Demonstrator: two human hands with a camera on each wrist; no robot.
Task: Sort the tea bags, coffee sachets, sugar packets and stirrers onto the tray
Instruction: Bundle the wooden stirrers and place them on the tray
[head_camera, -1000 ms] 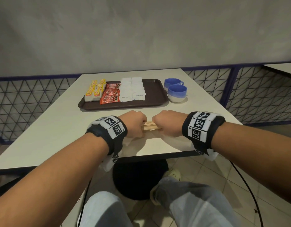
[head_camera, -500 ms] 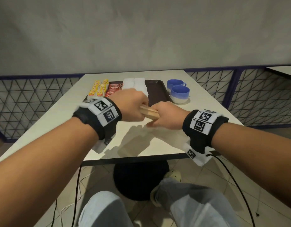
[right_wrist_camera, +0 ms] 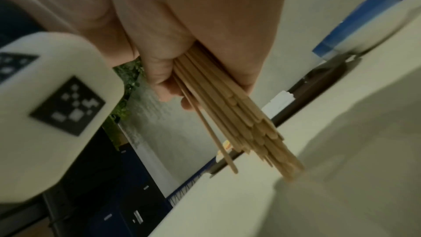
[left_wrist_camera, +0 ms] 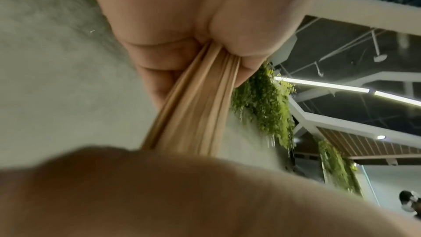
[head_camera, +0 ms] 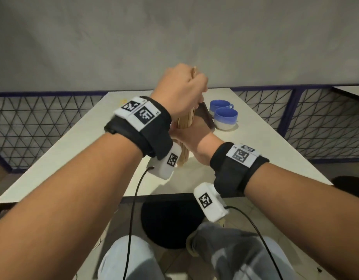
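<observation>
Both hands, left (head_camera: 181,90) above right (head_camera: 191,136), grip the upright stirrers (head_camera: 184,123) over the table (head_camera: 255,158).

1. The tray (head_camera: 206,114) is almost wholly hidden behind the left hand (head_camera: 180,89) and its wristband; only its dark right edge shows, just left of the two blue cups (head_camera: 225,115).
2. What lies on the tray cannot be seen in the head view (a yellow speck left of the wristband is too small to tell).
3. The stirrers (head_camera: 184,122) are covered along their middle by the right hand (head_camera: 191,136), and their upper end by the left hand.
4. In the left wrist view the stirrers (left_wrist_camera: 193,114) are blurred, their lower end hidden behind a forearm.
5. The desk (head_camera: 77,150) is cut off behind both forearms.
</observation>
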